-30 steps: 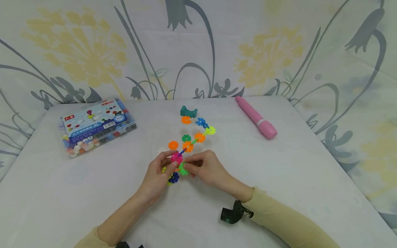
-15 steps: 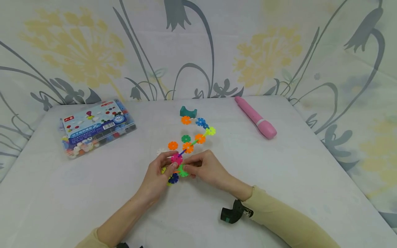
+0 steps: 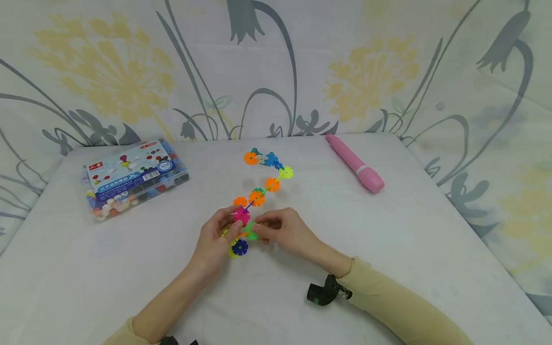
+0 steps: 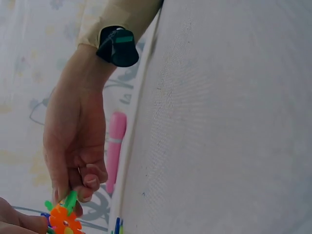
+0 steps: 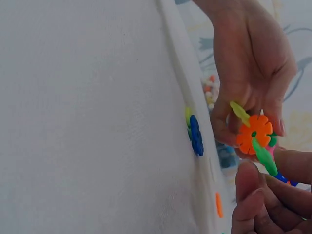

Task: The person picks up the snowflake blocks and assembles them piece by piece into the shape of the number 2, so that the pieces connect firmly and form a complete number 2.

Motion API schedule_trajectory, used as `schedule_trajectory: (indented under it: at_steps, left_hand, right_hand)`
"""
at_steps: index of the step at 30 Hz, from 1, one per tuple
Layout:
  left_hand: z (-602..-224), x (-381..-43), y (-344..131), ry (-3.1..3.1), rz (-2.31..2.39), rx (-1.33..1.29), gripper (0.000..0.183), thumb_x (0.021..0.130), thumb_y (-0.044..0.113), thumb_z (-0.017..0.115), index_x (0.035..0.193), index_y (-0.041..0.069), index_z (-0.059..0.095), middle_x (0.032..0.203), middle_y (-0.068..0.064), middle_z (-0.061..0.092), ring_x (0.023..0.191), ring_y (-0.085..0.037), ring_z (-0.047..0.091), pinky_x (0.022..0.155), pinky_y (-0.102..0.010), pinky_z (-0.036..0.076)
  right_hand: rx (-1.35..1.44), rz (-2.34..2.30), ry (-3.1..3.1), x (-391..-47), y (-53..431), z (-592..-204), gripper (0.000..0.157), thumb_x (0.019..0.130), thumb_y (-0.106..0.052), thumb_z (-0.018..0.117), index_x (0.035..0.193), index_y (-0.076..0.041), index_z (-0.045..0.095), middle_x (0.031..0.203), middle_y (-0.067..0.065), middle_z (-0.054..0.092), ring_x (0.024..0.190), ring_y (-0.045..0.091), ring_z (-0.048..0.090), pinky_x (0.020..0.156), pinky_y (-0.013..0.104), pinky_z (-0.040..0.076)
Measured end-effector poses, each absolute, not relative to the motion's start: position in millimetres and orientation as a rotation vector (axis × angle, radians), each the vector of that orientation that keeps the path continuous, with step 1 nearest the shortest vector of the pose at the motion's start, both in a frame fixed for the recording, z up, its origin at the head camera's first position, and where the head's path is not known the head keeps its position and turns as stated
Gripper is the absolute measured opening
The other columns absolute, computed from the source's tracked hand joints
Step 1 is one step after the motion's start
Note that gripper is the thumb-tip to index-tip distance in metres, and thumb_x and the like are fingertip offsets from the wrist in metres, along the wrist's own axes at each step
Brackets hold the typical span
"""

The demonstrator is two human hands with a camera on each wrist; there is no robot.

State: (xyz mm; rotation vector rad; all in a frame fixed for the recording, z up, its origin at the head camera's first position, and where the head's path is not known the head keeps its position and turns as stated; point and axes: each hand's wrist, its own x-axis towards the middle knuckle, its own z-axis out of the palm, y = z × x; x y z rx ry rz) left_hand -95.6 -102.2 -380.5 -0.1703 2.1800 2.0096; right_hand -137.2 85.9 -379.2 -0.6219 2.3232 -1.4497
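Note:
My left hand point(image 3: 213, 242) holds the near end of a chain of interlocking snowflake discs, its thumb on a pink disc point(image 3: 241, 216). Close beside it, my right hand point(image 3: 291, 234) pinches a light green disc point(image 3: 251, 231) between thumb and fingers. An orange disc point(image 5: 247, 140) joins the green one in the right wrist view, with a yellow disc point(image 5: 239, 112) on its other side. From the pink disc the chain runs away through orange discs point(image 3: 272, 185), a yellow-green disc point(image 3: 286, 172) and blue ones to an orange end disc point(image 3: 250, 158).
A dark blue disc point(image 3: 240, 247) and a yellow one lie just below the hands. Loose orange point(image 3: 239, 201) and green discs lie behind the chain. A teal curved block is partly covered by its far end. A clear parts box point(image 3: 135, 177) stands left, a pink stick point(image 3: 355, 164) right.
The chain has shifted up and left in the head view, its far end now overlapping the teal block. Both hands have moved slightly left, and the green disc has tilted.

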Motion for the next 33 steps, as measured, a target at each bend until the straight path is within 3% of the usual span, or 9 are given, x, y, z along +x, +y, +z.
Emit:
schedule_trajectory:
  at_steps: [12, 17, 22, 29, 33]
  left_hand:
    - [-375.9, -101.8, -105.4, 2.079, 2.139, -0.311, 0.042, 0.103, 0.002, 0.047, 0.145, 0.006, 0.042, 0.132, -0.018, 0.051, 0.118, -0.026, 0.051, 0.084, -0.007, 0.047]
    - [-375.9, -105.3, -110.4, 2.061, 2.139, -0.345, 0.044, 0.103, 0.002, 0.045, 0.146, 0.006, 0.041, 0.133, -0.018, 0.05, 0.118, -0.025, 0.05, 0.084, -0.007, 0.046]
    - [-376.6, -107.3, -115.3, 2.036, 2.151, -0.352, 0.043, 0.104, 0.003, 0.044, 0.146, 0.006, 0.04, 0.132, -0.018, 0.05, 0.117, -0.025, 0.049, 0.084, -0.007, 0.046]
    - [-377.9, -110.1, -117.0, 2.014, 2.16, -0.366, 0.042, 0.104, 0.003, 0.044, 0.145, 0.006, 0.042, 0.134, -0.016, 0.049, 0.116, -0.024, 0.049, 0.083, -0.008, 0.047]
    - [-378.2, -110.6, -117.6, 2.018, 2.161, -0.369, 0.042, 0.103, 0.004, 0.045, 0.145, 0.005, 0.042, 0.133, -0.016, 0.05, 0.116, -0.024, 0.049, 0.083, -0.009, 0.048]
  right_hand:
    - [-0.564, -1.27, 2.494, -169.7, 95.6, -381.3, 0.027, 0.1, -0.022, 0.06, 0.116, -0.003, 0.071, 0.099, 0.007, 0.074, 0.08, 0.016, 0.065, 0.07, 0.026, 0.054]
    - [-0.499, -1.148, 2.607, -192.2, 90.4, -383.5, 0.03, 0.097, -0.019, 0.064, 0.123, -0.004, 0.067, 0.11, 0.009, 0.07, 0.091, 0.021, 0.064, 0.075, 0.029, 0.054]
    - [-0.504, -1.022, 2.682, -211.8, 80.6, -388.2, 0.034, 0.096, -0.018, 0.066, 0.129, -0.006, 0.064, 0.11, 0.012, 0.065, 0.096, 0.025, 0.059, 0.081, 0.031, 0.051]
    - [-0.581, -0.893, 2.734, -228.2, 71.3, -391.7, 0.023, 0.093, -0.019, 0.07, 0.111, -0.004, 0.07, 0.102, 0.011, 0.063, 0.092, 0.024, 0.055, 0.079, 0.031, 0.046]
    - [-0.566, -0.969, 2.691, -227.9, 73.5, -391.9, 0.019, 0.089, -0.016, 0.073, 0.103, -0.005, 0.066, 0.1, 0.009, 0.064, 0.089, 0.022, 0.056, 0.079, 0.03, 0.046]
